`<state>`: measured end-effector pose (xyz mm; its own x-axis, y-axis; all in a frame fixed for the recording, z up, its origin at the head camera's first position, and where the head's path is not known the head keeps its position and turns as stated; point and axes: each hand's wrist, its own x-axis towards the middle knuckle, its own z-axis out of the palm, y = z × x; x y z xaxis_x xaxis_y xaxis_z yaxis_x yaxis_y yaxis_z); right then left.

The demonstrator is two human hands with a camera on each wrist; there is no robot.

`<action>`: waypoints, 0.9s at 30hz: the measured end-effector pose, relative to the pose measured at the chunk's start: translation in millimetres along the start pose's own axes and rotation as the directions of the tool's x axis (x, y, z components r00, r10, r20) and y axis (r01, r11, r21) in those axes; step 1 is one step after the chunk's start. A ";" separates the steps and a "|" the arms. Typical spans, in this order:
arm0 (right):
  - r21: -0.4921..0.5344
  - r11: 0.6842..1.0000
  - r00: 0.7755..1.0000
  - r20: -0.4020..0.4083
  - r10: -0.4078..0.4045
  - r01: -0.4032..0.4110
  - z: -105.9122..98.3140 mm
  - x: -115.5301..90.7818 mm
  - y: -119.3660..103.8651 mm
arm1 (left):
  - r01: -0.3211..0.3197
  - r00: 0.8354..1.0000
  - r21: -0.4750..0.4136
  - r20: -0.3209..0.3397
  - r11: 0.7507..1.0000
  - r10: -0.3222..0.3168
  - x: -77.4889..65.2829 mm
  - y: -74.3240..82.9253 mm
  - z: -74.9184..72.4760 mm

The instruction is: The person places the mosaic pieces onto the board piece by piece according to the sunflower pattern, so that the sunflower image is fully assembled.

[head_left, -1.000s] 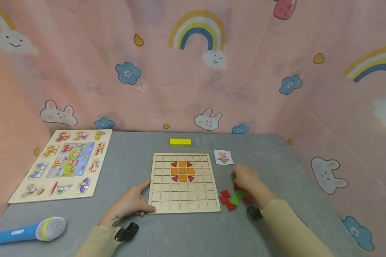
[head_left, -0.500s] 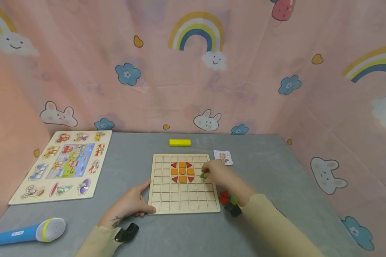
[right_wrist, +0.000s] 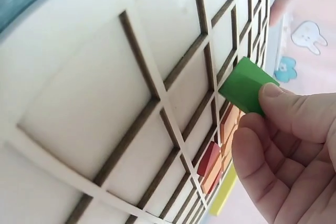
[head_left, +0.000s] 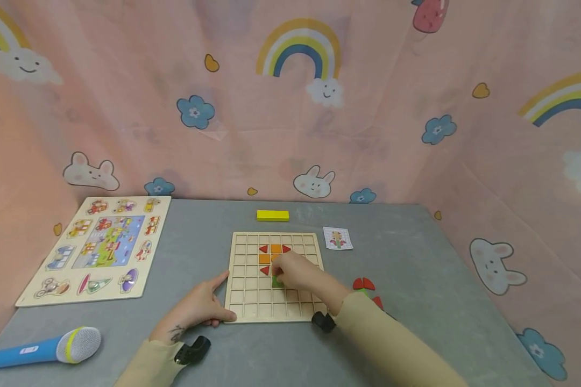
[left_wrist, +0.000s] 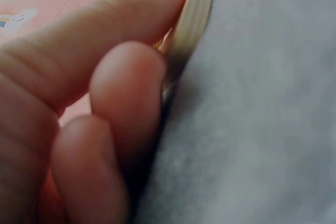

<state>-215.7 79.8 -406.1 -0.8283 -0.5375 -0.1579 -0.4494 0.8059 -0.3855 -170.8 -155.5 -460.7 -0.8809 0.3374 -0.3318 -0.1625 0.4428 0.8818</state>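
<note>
Across the head view, the right hand [head_left: 295, 272] has left the loose red pieces [head_left: 368, 283], at about three o'clock of the grid board [head_left: 244, 295], and now reaches over the board's middle with a green piece [head_left: 277, 282]. That piece shows at six o'clock of the orange pieces [head_left: 264, 259] and red triangles [head_left: 264, 271], suggesting the work has passed from fetching to placing. The right forearm slants in from five o'clock, fingers pointing down. The left hand [head_left: 198, 303] stays at the board's eight o'clock corner, forefinger and thumb spread.

From the left wrist, the thumb lies straight against the board's edge, steadying rather than grasping; two other fingers bend beside it over the bench [left_wrist: 252, 103].

From the right wrist, thumb and finger pinch the green piece, tilted over the grid; whether it touches the board cannot be told.
</note>
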 end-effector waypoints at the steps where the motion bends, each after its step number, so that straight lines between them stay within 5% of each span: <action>1: 0.006 1.000 1.000 0.001 0.004 -0.004 0.3 0.2 -0.2 | 0.000 1.000 0.003 -0.002 1.000 0.000 -0.2 0.5 0.2; 16: -0.102 0.995 0.997 -0.071 -0.016 0.009 2.6 -3.2 1.6 | -0.006 1.000 -0.012 0.006 1.000 0.006 -1.4 1.7 0.1; 22: -0.138 0.990 0.969 -0.243 -0.049 0.016 -18.1 -30.5 18.5 | -0.003 1.000 -0.008 0.009 1.000 0.003 0.6 -1.1 0.3; 27: -0.277 0.960 0.951 -0.305 -0.045 -0.044 -27.4 -62.1 53.1 | 0.007 1.000 -0.001 -0.010 1.000 -0.007 1.5 -1.8 0.6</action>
<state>-197.3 162.8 -391.8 -0.8699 -0.4715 0.1446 -0.4878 0.8659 -0.1111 -171.5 -155.3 -462.9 -0.8840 0.3266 -0.3343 -0.1688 0.4439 0.8800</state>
